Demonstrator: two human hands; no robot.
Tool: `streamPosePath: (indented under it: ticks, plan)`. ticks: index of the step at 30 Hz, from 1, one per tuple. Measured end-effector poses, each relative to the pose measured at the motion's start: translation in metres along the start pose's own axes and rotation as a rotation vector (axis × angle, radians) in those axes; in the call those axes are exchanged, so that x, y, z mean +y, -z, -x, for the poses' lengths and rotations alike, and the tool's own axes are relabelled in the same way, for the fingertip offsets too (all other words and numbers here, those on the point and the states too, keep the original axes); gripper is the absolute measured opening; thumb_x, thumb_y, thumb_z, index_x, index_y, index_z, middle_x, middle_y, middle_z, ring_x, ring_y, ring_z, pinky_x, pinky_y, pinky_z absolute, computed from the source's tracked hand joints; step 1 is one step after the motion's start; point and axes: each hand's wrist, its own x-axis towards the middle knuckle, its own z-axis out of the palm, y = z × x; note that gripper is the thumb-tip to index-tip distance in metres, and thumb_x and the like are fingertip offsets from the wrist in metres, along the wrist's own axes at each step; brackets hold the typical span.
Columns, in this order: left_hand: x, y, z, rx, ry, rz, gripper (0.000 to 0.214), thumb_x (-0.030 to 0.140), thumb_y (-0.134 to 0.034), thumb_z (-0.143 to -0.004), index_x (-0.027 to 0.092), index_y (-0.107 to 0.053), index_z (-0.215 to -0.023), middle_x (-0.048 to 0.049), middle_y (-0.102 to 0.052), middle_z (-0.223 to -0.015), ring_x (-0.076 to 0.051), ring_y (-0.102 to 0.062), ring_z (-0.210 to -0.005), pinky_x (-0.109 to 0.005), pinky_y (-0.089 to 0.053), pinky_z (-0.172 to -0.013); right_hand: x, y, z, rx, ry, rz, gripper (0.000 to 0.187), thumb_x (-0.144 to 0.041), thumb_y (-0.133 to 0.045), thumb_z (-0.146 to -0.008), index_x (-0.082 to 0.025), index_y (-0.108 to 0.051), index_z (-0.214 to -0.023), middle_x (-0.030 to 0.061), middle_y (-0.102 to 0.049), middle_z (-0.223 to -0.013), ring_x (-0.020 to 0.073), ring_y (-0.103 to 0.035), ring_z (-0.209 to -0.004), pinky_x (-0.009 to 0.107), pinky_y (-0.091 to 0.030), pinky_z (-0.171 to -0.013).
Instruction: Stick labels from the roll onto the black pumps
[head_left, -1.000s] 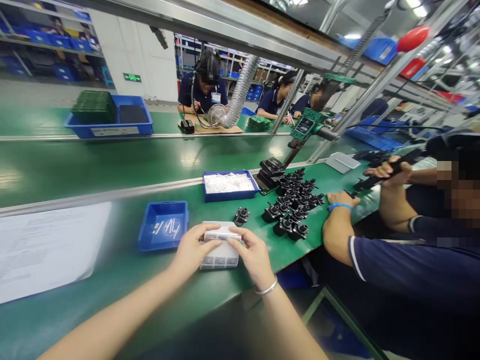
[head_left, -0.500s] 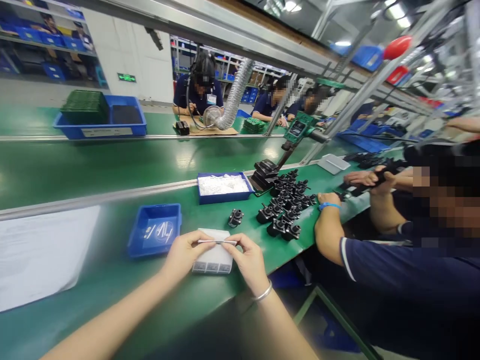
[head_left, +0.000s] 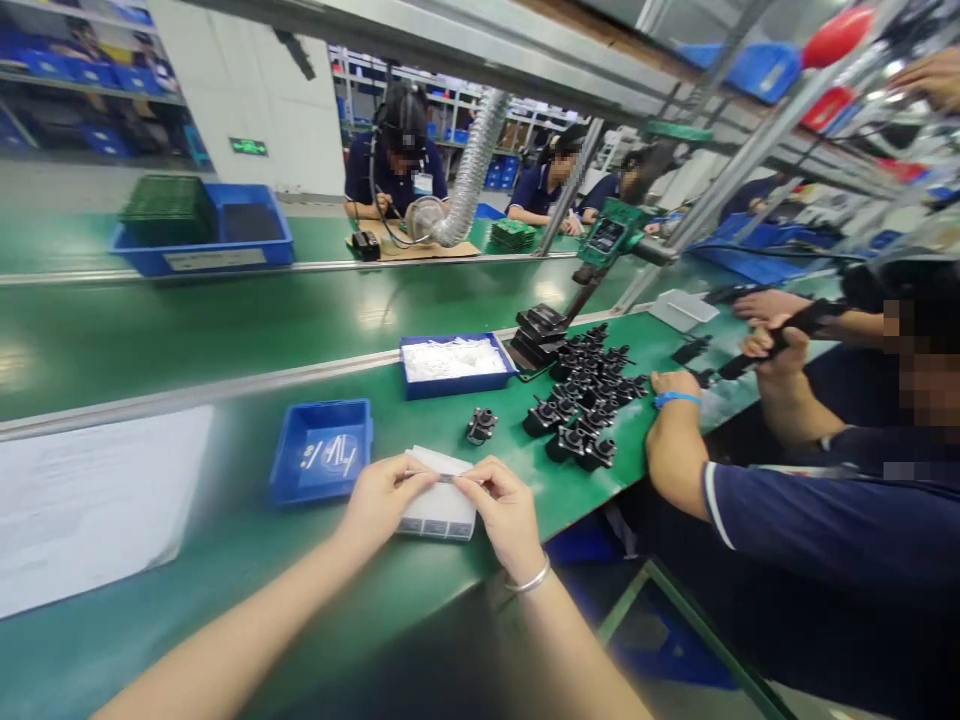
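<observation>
Between my fingertips is a white label sheet (head_left: pixel 450 503) with a row of grey printed labels (head_left: pixel 436 528) along its near edge. My left hand (head_left: pixel 381 498) pinches a narrow, bent-looking edge of it between thumb and fingers. On the other side, my right hand (head_left: pixel 508 508), with a silver bangle at the wrist, pinches the same edge. A small dark grey patch shows between the two thumbs. Just beyond the sheet a single black cylindrical-topped part (head_left: pixel 481 426) stands on the green table. Left of my hands sits a blue tray (head_left: pixel 283 470) with small white strips and rings.
Several similar black parts (head_left: pixel 585 395) cluster at right. A blue box of white pieces (head_left: pixel 459 385) lies behind, beside a black stand (head_left: pixel 537 335). Papers (head_left: pixel 97 500) cover the left. A co-worker's arm (head_left: pixel 679 440) rests near the parts; a metal beam (head_left: pixel 480 45) crosses overhead.
The view has shifted a little, so the table things appear slightly right. Both hands keep pinching the label sheet; the bent edge now shows a darker patch between the thumbs.
</observation>
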Motion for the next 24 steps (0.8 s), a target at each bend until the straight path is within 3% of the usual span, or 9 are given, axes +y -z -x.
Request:
streamPosePath:
  ticks: [11, 16, 20, 24]
  plan:
    - [0.001, -0.002, 0.001, -0.078, 0.119, 0.327, 0.023, 0.036, -0.074, -0.071, 0.016, -0.064, -0.073, -0.0011, -0.068, -0.071, -0.015, -0.061, -0.065, -0.025, -0.046, -0.060, 0.011, -0.003, -0.001, 0.024, -0.082, -0.035, 0.021, -0.035, -0.072, -0.081, -0.019, -0.068, -0.068, 0.0004, -0.054, -0.068, 0.0161, -0.049, -0.066, 0.028, -0.037, -0.061]
    - [-0.004, -0.003, 0.000, -0.051, 0.132, 0.294, 0.026, 0.040, -0.071, -0.074, 0.015, -0.065, -0.069, -0.0008, -0.065, -0.065, -0.014, -0.057, -0.060, -0.023, -0.042, -0.056, 0.013, -0.003, 0.002, 0.018, -0.070, -0.017, 0.026, -0.035, -0.070, -0.082, -0.019, -0.062, -0.064, -0.0005, -0.051, -0.067, 0.0156, -0.048, -0.066, 0.027, -0.038, -0.062]
    - [-0.005, -0.003, 0.000, -0.045, 0.092, 0.261, 0.024, 0.039, -0.071, -0.074, 0.015, -0.066, -0.071, -0.0008, -0.065, -0.068, -0.015, -0.058, -0.063, -0.023, -0.043, -0.058, 0.010, -0.002, 0.002, -0.034, -0.057, -0.004, 0.017, -0.036, -0.070, -0.082, -0.020, -0.067, -0.076, 0.0013, -0.054, -0.076, 0.0172, -0.050, -0.073, 0.028, -0.040, -0.065]
    - [-0.003, -0.004, 0.000, -0.056, 0.091, 0.305, 0.024, 0.039, -0.071, -0.074, 0.015, -0.065, -0.075, -0.0014, -0.066, -0.072, -0.015, -0.059, -0.066, -0.024, -0.045, -0.061, 0.009, -0.001, 0.002, -0.038, -0.068, -0.027, 0.015, -0.035, -0.070, -0.082, -0.020, -0.069, -0.077, 0.0012, -0.055, -0.076, 0.0169, -0.051, -0.073, 0.028, -0.041, -0.065]
